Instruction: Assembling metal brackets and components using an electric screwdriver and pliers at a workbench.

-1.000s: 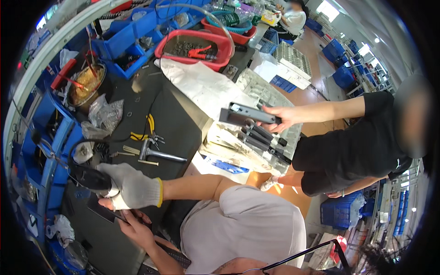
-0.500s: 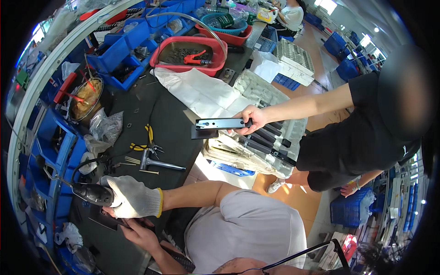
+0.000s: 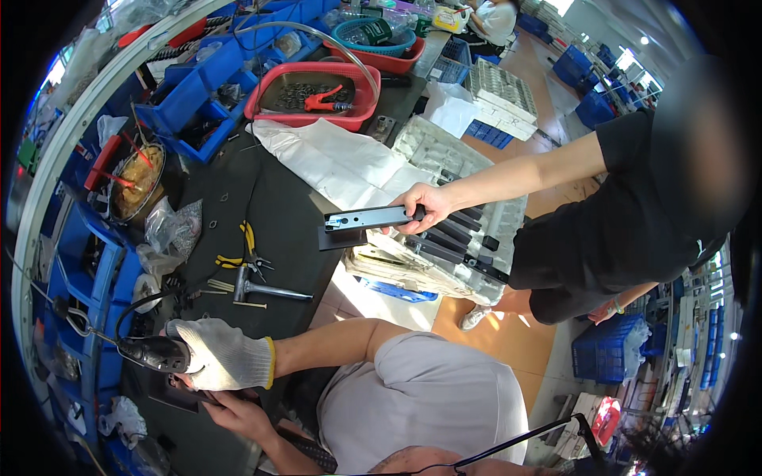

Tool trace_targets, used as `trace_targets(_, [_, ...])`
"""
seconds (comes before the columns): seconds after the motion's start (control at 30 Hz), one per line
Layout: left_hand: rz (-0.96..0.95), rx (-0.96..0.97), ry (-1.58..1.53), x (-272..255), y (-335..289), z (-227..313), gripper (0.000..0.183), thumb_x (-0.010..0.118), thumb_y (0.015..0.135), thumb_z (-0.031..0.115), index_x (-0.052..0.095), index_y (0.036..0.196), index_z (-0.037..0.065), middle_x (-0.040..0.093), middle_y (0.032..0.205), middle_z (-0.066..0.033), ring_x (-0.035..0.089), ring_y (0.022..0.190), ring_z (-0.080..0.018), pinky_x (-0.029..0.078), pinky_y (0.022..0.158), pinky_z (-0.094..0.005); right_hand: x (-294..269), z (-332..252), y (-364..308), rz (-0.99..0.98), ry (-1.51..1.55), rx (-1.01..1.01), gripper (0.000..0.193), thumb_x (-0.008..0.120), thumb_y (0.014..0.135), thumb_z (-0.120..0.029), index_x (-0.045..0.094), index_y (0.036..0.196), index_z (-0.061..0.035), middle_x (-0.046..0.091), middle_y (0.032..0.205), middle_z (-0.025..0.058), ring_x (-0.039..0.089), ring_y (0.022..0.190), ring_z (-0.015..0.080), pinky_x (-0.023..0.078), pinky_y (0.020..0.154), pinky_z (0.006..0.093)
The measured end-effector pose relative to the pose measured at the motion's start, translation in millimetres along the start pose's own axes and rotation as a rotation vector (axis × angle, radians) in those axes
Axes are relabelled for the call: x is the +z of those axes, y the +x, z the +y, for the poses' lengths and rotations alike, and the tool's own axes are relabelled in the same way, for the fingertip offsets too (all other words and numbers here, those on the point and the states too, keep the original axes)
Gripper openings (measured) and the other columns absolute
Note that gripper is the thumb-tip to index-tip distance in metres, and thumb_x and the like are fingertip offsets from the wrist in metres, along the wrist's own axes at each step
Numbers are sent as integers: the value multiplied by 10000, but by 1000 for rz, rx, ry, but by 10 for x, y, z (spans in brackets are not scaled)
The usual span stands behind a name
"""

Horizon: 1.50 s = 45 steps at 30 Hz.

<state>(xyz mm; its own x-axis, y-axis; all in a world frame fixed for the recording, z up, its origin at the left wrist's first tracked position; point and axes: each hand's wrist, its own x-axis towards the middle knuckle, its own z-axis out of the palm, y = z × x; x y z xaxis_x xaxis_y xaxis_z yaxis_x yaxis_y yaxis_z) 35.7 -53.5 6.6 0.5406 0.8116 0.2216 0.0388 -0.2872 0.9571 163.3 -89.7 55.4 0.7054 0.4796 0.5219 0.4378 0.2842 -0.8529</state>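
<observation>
My right hand (image 3: 226,355), in a white knit glove with a yellow cuff, is wrapped round a black corded power screwdriver (image 3: 157,353). Just below it, my bare left hand (image 3: 244,418) grips a dark flat piece (image 3: 176,394) at the bench edge. The screwdriver and glove hide where tool and piece meet. Beyond my right hand lie a metal T-handled tool (image 3: 274,292), several thin pale rods (image 3: 221,285) and yellow-handled pliers (image 3: 248,247). A co-worker's hand (image 3: 425,208) holds out a long black-and-silver metal part (image 3: 373,217) with holes, above a dark plate (image 3: 341,239).
Blue bins (image 3: 103,274) line the bench's left side, near a pot of yellowish paste (image 3: 136,184) and a bag of small parts (image 3: 184,230). A red basin (image 3: 313,89) stands farther back. A pale tray (image 3: 444,151) carries black bars beside the co-worker in black (image 3: 587,238).
The whole view has shifted slightly. Both my hands keep their holds, and the co-worker still holds the metal part in about the same place.
</observation>
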Motion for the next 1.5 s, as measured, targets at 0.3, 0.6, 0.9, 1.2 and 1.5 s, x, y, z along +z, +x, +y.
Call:
trace_targets(0.3, [20,-6,-1,-5,-10,-67,303,458,1070,216,518,1148,-71,563,705,-70,488,524,-89,362,455,-240,-60,-32,13,-71,115,14,544,834,670,-149,581,1130,-7,700,846,131,703,746,336,547,644,390])
trace_targets(0.6, [85,233,351,-58,55,-177,334,499,1047,202,501,1033,-132,577,739,-139,550,590,-174,430,492,-317,-12,-17,19,-14,-137,25,545,795,672,-171,583,1154,-29,680,860,143,681,757,366,543,678,442])
trace_targets(0.9, [53,170,406,-117,61,-186,355,508,1046,223,499,1001,-129,546,677,-128,518,558,-188,390,481,-351,36,96,4,-29,-123,-9,535,800,681,-155,580,1152,-31,678,835,121,686,742,348,545,652,422])
trace_targets(1.2, [82,286,404,-119,68,-209,373,505,1051,246,495,987,-122,539,683,-122,507,552,-184,389,478,-345,93,144,-30,-35,-140,19,511,799,679,-165,570,1116,-29,672,789,126,684,733,358,540,639,428])
trace_targets(1.5, [59,241,400,-141,55,-135,354,489,1053,233,504,1013,-119,538,654,-93,487,524,-154,365,467,-317,31,52,11,-130,-84,36,514,801,676,-156,567,1115,-26,683,794,139,682,724,374,535,643,442])
